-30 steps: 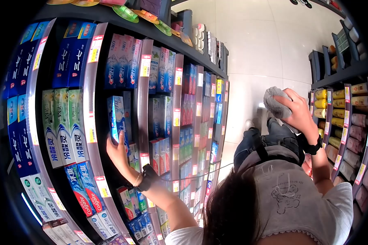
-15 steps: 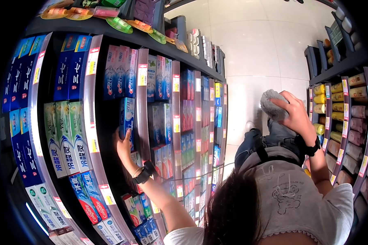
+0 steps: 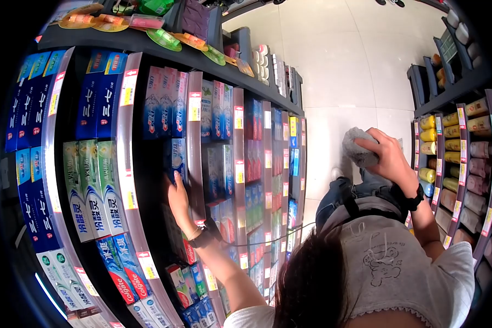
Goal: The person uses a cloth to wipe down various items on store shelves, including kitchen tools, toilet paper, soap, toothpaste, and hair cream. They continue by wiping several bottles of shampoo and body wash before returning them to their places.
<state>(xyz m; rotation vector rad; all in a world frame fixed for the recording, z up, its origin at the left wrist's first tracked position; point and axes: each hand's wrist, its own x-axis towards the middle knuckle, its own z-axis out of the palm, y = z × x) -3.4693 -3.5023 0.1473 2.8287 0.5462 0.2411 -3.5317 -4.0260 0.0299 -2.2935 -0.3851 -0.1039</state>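
My left hand [image 3: 179,201] reaches into a shelf gap at the lower end of a blue toothpaste box [image 3: 178,156]. One finger lies against the box's face and the others go into the shadow beside it, partly hidden. The box stands behind the shelf's price strip [image 3: 194,126], just below a row of pink-and-blue toothpaste boxes [image 3: 164,104]. On the other side, my right hand [image 3: 389,158] is closed around a crumpled grey cloth [image 3: 359,147], held up over the aisle floor.
Green-and-white toothpaste boxes [image 3: 93,191] and dark blue boxes [image 3: 35,197] fill nearby shelves. Colgate boxes [image 3: 123,268] sit lower. Yellow bottles [image 3: 427,134] line the shelf across the aisle. A thin cable [image 3: 268,240] runs from my left wrist.
My left hand has shifted slightly right and down along the box, which now shows a narrower face. The view has tilted a little; my right hand still holds the cloth.
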